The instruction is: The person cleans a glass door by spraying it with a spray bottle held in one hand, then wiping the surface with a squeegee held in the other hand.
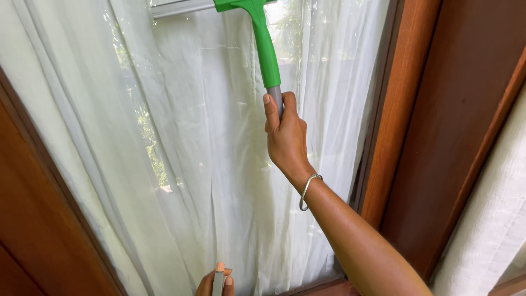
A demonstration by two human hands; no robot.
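Note:
My right hand (285, 137) grips the grey lower end of a green-handled window squeegee (264, 49), arm stretched up, a metal bangle on the wrist. The squeegee's metal blade (181, 7) lies against the window glass (181, 137) at the top edge of the view. Behind the glass hangs a white sheer curtain. My left hand (215, 282) shows only partly at the bottom edge, fingers closed around a thin grey object (218, 283) whose lower part is cut off.
A brown wooden window frame (416, 126) rises on the right, and more brown wood (33, 219) runs along the left. A second pane with white curtain (493, 219) sits at the far right. Green foliage shows faintly through the fabric.

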